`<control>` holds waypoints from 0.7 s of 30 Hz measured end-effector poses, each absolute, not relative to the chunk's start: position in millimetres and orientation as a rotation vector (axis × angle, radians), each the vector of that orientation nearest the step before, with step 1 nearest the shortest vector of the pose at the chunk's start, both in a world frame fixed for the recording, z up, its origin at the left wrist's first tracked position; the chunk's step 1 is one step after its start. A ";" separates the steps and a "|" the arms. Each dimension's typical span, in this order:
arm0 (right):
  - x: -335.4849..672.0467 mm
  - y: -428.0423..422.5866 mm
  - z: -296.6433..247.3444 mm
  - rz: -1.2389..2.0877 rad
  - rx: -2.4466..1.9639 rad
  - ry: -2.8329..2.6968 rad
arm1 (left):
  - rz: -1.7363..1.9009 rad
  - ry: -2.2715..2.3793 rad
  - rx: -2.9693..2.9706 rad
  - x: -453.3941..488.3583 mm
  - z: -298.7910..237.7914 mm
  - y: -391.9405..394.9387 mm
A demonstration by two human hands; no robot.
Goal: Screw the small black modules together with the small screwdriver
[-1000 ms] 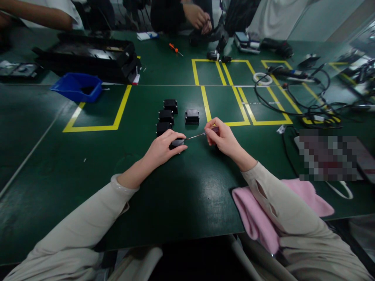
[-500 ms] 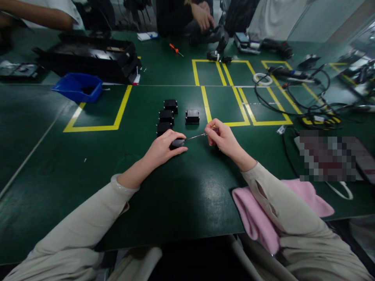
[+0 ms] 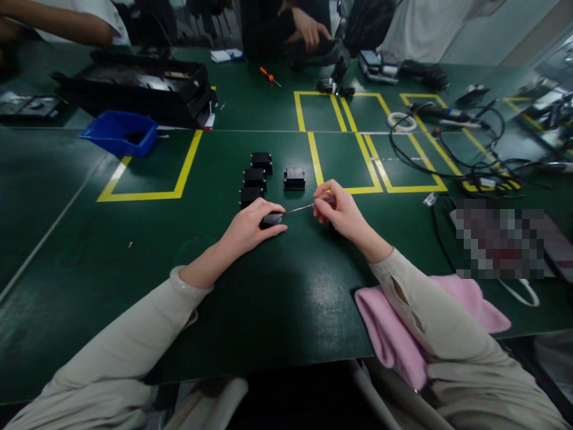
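Note:
My left hand [image 3: 250,226] lies on the green table with its fingers curled round a small black box [image 3: 270,220], pinning it down. My right hand [image 3: 341,210] pinches the handle of a thin screwdriver [image 3: 301,208], whose metal shaft lies almost flat and points left, with its tip at the side of the held box. Three more black boxes [image 3: 255,178] stand in a short column just beyond my left hand. Another black box [image 3: 294,178] stands alone to their right.
A blue bin [image 3: 119,133] and a long black tray [image 3: 134,83] are at the back left. Cables [image 3: 452,152] sprawl over the yellow-taped squares at the right. A pink cloth [image 3: 394,334] lies under my right forearm. Another person's hands [image 3: 313,30] work at the far edge, near an orange screwdriver [image 3: 267,74].
My hands, the box and the screwdriver stay almost still. The other person's hands at the far edge have shifted a little.

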State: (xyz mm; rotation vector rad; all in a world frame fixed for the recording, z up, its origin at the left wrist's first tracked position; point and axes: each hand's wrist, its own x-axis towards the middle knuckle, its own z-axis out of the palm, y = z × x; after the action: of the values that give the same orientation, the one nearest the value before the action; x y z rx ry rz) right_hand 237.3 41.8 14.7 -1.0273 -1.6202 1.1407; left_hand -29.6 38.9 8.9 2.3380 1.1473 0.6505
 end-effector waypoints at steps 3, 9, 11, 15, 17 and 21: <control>236.9 41.4 15.1 1.104 -1.043 -1.634 | 0.651 1.146 2.343 -29.4 9.1 38.7; 236.9 41.8 15.6 1.088 -1.037 -1.641 | 0.644 1.158 2.347 -28.8 9.6 38.8; 237.0 42.2 15.2 1.076 -1.050 -1.662 | 0.646 1.160 2.345 -28.6 9.3 39.0; 237.0 42.5 13.8 1.065 -1.047 -1.674 | 0.654 1.158 2.344 -28.7 8.6 39.1; 236.9 42.4 13.5 1.087 -1.040 -1.643 | 0.656 1.160 2.345 -28.7 8.3 39.2; 236.6 42.3 13.2 1.075 -1.058 -1.653 | 0.656 1.156 2.344 -28.9 7.8 39.2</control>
State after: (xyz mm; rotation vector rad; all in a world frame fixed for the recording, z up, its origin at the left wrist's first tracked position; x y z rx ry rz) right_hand 236.6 42.3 13.2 -1.0577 -1.6525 1.0755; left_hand -28.9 39.2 7.8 2.3441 1.1556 0.6557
